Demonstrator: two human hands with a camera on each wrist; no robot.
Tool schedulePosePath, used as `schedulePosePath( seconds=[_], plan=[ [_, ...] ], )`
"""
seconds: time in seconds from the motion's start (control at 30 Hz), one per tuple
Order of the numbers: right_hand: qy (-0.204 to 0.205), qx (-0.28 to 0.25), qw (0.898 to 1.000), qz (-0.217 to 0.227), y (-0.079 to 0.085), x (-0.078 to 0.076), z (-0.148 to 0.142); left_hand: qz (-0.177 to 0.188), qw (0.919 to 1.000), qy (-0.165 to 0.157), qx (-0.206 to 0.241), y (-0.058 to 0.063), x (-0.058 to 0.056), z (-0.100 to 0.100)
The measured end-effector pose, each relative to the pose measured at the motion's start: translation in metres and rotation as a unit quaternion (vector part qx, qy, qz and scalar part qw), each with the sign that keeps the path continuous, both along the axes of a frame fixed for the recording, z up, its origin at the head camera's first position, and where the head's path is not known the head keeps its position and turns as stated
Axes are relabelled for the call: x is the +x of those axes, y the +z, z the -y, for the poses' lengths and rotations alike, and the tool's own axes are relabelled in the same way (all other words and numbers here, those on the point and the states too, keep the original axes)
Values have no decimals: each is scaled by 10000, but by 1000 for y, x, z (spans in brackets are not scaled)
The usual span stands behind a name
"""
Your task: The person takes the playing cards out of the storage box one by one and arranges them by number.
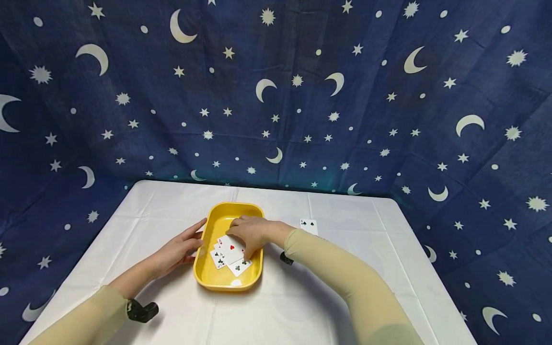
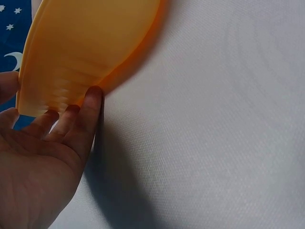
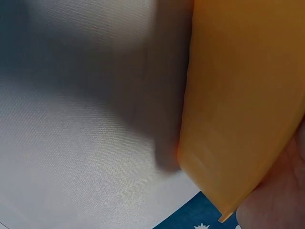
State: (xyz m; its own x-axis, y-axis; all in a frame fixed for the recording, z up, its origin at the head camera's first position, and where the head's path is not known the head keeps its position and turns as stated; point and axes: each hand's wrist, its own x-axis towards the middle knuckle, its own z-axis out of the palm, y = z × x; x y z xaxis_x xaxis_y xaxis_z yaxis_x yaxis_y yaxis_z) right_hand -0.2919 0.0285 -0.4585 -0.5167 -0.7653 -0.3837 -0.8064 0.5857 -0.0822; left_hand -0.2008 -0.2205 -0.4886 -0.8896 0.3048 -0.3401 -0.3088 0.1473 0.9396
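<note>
Playing cards (image 1: 235, 274) lie overlapped in the near half of the yellow tray (image 1: 208, 280), which stands left of centre on the white-covered bench (image 1: 241, 316).

Leftmost, the left hand (image 1: 174, 251) is set along the tray's outer left wall, with a black wrist strap (image 1: 142, 311) behind it. Its grip is spread, fingers extended and touching the wall near the rim; presumably this steadies the tray against sideways shift.

Inside the tray, club cards show at the left and near sides of the pile, beneath a heart card (image 1: 232, 247). The right hand (image 1: 252, 233) enters over the right rim, its grip narrow and curved down over the heart card. Whether fingers and thumb pinch that card cannot be told. An entry from above probably suits the raised walls, which block a flat approach.

Farther right, a spade card (image 1: 308, 225) lies on the bench outside the tray, partly hidden by the right sleeve (image 1: 345, 273).

Edges: the rim runs unbroken round the tray, well apart from the bench's far edge. Bare tray floor at the far end offers room for the fingers; the bench extends well beyond the spade card to the right.
</note>
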Motion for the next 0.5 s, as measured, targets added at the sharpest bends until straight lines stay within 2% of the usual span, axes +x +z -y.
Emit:
schedulePosePath(
  seconds=[0.5],
  plan=[
    [100,-133,9999,7,0,0,-2,-33,9999,-66,133,0,0,1]
  ],
)
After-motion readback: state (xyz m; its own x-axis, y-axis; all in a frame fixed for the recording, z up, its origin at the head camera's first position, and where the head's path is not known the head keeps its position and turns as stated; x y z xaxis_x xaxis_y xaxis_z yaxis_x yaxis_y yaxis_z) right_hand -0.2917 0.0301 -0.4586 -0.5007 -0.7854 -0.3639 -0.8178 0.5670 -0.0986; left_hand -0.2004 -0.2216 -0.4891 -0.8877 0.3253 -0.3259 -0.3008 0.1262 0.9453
